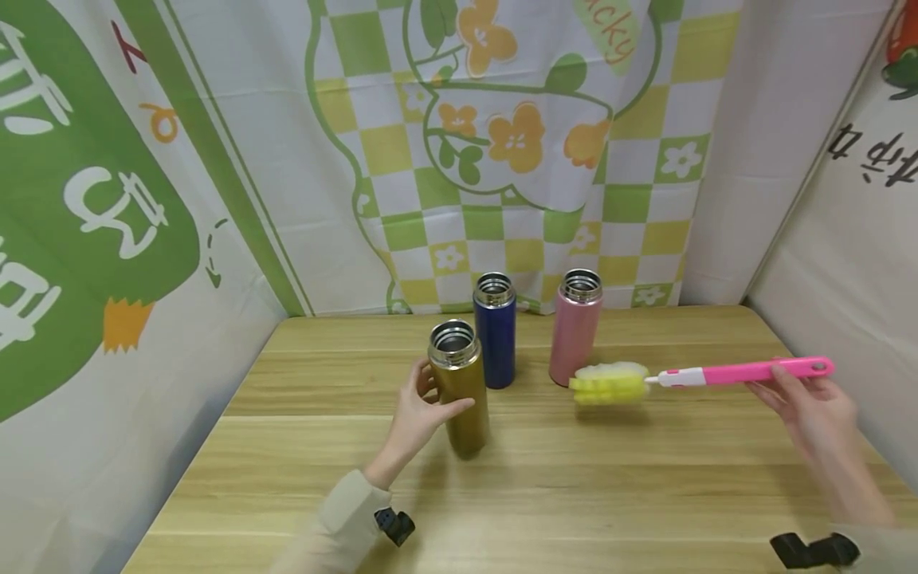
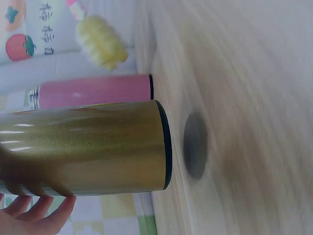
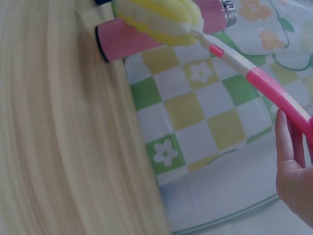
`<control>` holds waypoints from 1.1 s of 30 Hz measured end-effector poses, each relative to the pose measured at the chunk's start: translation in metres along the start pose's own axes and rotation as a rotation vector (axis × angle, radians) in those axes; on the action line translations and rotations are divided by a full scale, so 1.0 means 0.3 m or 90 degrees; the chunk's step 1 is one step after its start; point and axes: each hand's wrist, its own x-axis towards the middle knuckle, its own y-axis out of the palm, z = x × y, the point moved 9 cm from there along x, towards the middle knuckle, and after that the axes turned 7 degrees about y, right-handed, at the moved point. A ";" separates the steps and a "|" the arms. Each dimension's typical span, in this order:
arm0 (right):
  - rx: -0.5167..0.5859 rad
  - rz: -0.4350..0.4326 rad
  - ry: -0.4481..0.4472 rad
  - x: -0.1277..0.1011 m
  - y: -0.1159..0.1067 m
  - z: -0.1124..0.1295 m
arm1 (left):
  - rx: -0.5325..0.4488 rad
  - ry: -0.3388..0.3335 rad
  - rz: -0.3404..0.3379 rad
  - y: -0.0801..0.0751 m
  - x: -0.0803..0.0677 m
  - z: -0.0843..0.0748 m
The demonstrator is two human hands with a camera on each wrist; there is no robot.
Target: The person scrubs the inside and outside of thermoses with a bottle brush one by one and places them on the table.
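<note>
"Checkered floral cloth [image 1: 473, 231] across the top of the frame, wood-grain table [image 1: 545, 510] below. What's held?"

"Left hand [image 1: 423, 414] is curled round the gold steel flask [image 1: 469, 430], mid-frame — lidless, base off the wood per the left wrist view. Right hand [image 1: 814, 406] pinches the pink-and-white bottle brush [image 1: 739, 373], right of centre."

"Neighbours?"

"Blue flask [image 1: 498, 339] and pink flask [image 1: 574, 335], upright, lidless, near the cloth. Yellow sponge head [image 1: 610, 387] is just beside the pink one; left wrist view shows a gap."

"Risks?"

"My read: brush is pinched near its far end, so a small twist could swing the sponge into the pink flask and topple it. Gold flask could slip if the hold loosens — or clip the blue one if it drifts back."
</note>
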 end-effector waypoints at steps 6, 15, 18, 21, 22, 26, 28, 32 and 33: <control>0.101 -0.046 -0.008 -0.028 0.184 0.049 | 0.002 -0.004 0.030 0.060 -0.027 -0.005; 0.193 -0.028 -0.011 -0.001 0.284 0.078 | 0.007 0.019 0.078 0.135 -0.061 -0.025; 0.203 -0.034 0.001 0.012 0.303 0.083 | 0.000 0.032 0.092 0.155 -0.068 -0.013; 0.218 -0.040 0.017 0.024 0.322 0.084 | -0.008 0.036 0.100 0.172 -0.072 0.022; 0.223 -0.040 0.021 0.028 0.330 0.084 | -0.008 0.035 0.102 0.177 -0.073 0.037; 0.242 -0.019 0.021 0.044 0.372 0.092 | -0.001 0.041 0.109 0.191 -0.078 0.064; 0.240 -0.012 0.022 0.056 0.393 0.096 | -0.002 0.046 0.114 0.197 -0.081 0.064; 0.233 -0.005 0.028 0.078 0.436 0.105 | -0.010 0.041 0.126 0.205 -0.087 0.064; 0.228 -0.006 0.031 0.082 0.447 0.107 | -0.013 0.037 0.128 0.206 -0.089 0.065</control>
